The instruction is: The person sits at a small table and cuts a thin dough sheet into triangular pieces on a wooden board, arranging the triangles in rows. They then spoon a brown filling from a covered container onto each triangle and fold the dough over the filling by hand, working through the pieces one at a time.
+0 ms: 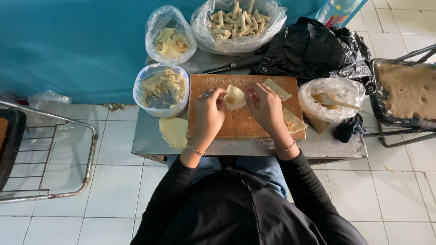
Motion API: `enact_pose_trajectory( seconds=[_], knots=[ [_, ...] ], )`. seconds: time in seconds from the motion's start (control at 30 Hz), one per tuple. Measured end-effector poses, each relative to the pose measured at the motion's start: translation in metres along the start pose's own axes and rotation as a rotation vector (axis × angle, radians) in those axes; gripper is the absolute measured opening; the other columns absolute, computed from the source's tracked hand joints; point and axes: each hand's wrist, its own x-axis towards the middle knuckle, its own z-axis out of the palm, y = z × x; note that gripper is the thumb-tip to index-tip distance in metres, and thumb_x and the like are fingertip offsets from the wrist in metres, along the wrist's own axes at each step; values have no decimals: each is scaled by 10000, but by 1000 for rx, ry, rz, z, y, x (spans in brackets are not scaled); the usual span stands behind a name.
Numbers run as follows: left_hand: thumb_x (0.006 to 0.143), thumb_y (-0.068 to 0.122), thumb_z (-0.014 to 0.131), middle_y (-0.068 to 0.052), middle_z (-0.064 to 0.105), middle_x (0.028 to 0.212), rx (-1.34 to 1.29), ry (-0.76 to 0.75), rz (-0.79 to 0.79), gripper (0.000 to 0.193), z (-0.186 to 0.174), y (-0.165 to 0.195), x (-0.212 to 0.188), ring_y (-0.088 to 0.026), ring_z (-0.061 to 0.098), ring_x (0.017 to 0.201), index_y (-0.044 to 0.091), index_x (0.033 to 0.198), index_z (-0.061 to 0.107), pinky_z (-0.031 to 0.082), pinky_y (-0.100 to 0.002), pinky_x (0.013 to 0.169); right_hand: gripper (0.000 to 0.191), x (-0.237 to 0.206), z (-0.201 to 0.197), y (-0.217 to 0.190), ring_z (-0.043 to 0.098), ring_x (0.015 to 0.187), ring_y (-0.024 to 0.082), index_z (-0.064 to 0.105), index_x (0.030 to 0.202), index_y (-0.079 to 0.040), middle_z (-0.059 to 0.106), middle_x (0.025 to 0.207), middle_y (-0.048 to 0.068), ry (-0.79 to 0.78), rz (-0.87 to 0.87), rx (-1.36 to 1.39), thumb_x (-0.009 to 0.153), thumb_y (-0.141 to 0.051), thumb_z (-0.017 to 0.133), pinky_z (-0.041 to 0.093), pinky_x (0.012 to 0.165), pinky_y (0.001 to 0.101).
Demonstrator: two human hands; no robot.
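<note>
At about nine o'clock from the hands sits a round see-through plastic tub (160,89) full of pale, floppy dough scraps, and just below it, at seven o'clock, a flat round yellow wrapper (174,132) lies on the small grey metal table (150,140). In the middle is a brown wooden cutting board (240,122), dusty with flour. The left hand (209,113) pinches the left edge of a thin, soft, cream-coloured dough wrapper (235,97) near the top of the board, and the right hand (265,109) pinches its right edge, so both hands are closed on it. To fold it well, the fingers should press gently and evenly, I think, so the soft sheet does not tear. At twelve o'clock a clear plastic bag (238,22) holds many little rolled sticks. At three o'clock a plastic-lined bowl (334,97) holds crumbly brown filling and a wooden spoon (338,102).
</note>
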Motion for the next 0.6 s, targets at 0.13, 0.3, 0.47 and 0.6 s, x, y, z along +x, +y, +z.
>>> enact_pose_trajectory(
  seconds=[0.13,0.3,0.47,0.6],
  knots=[
    [823,-59,698,-81,681,811,-60,-10,-12,232,-10,15,-20,-234,704,693,60,1019,661,525,-364,640,140,-20,-9,-8,712,739,198,698,1076,-23,694,958,107,-45,45,26,953,-90,692,576,638,297],
    [828,-19,721,-77,673,787,-27,-20,-44,280,-10,31,-46,-262,677,714,84,1081,655,494,-410,683,133,-49,-10,-20,715,741,189,709,1072,-43,678,952,89,-31,80,-15,942,-72,706,576,649,296],
    [881,14,702,-90,669,844,58,29,-27,310,1,32,-57,-308,648,803,90,1176,646,475,-450,776,304,-61,0,-25,732,801,186,690,1201,-64,692,948,81,10,107,1,898,-50,720,589,676,303],
    [907,13,686,-98,685,878,36,26,-16,312,5,27,-60,-319,657,853,68,1211,640,489,-452,809,404,-62,6,-24,752,884,195,637,1298,-70,726,978,80,42,41,18,904,-39,721,590,726,324]
  ],
)
